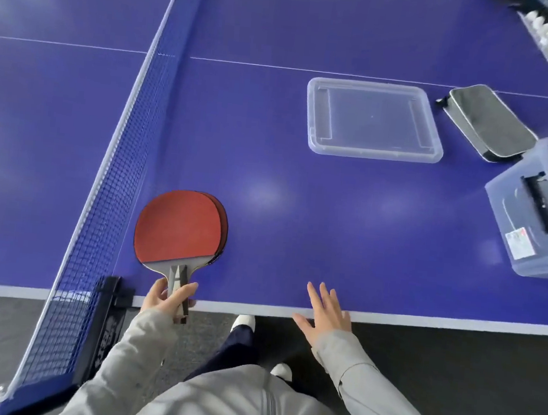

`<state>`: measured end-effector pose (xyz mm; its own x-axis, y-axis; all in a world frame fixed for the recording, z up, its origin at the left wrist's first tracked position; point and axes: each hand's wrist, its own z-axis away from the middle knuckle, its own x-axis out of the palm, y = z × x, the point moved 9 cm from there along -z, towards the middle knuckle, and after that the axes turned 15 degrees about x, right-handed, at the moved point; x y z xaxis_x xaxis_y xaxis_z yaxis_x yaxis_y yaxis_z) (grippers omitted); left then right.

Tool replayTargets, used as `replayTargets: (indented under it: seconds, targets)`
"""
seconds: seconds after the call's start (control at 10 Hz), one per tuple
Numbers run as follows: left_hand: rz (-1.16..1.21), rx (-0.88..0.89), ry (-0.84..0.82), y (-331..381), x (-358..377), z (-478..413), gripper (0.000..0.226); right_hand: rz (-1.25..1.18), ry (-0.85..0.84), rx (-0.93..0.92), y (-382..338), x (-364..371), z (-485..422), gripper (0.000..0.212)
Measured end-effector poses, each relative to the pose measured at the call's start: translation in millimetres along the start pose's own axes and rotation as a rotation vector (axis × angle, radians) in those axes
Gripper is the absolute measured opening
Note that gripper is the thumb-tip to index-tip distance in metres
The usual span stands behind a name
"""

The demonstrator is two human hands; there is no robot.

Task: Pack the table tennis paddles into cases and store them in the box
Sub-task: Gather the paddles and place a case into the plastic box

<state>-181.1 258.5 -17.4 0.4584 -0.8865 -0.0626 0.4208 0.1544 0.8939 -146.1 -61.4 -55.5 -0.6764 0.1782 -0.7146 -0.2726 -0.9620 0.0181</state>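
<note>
Your grey jacket point(233, 404) fills the bottom of the view, with both sleeves reaching to the near edge of the table point(330, 229). Your left hand point(165, 300) grasps the handles of two paddles point(177, 228) stacked red face up, fingers and thumb curled round them at the near edge, just beside the net point(118, 145) and its black clamp point(112, 295). Whether the blades rest on the table or hang just above it is unclear. Your right hand point(324, 316) is released, fingers spread and straight over the near edge, holding nothing. Farther in, a clear lid point(374, 120) lies flat on the table. To its right lies a grey case point(490, 122) with black trim. Nearer you, at the right edge, stands the clear box point(511, 230) with a black latch on its side, close to the case.
</note>
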Motion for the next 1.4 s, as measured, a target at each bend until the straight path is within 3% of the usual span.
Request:
replayTargets:
  seconds: [0.2,0.5,0.9,1.2,1.4]
  targets:
    - [-0.079,-0.022,-0.033,5.8,2.4,-72.7,0.020,0.000,0.021,0.035,-29.6,-31.8,-32.3,0.078]
    - [-0.115,-0.058,-0.054,3.2,-5.3,-132.9,0.032,0.033,0.070,0.084,-70.2,-70.3,-74.8,0.083]
    - [-0.239,-0.086,0.033,1.9,-28.0,-134.1,0.027,0.115,0.132,0.113,-81.1,-64.1,-84.6,0.093]
    - [-0.372,-0.097,0.053,2.2,-37.6,-136.0,0.053,0.142,0.135,0.122,-81.5,-65.7,-83.7,0.094]
    - [-0.496,-0.020,0.086,9.9,-41.7,-128.4,0.051,0.148,0.110,0.140,-83.4,-66.1,-82.5,0.093]
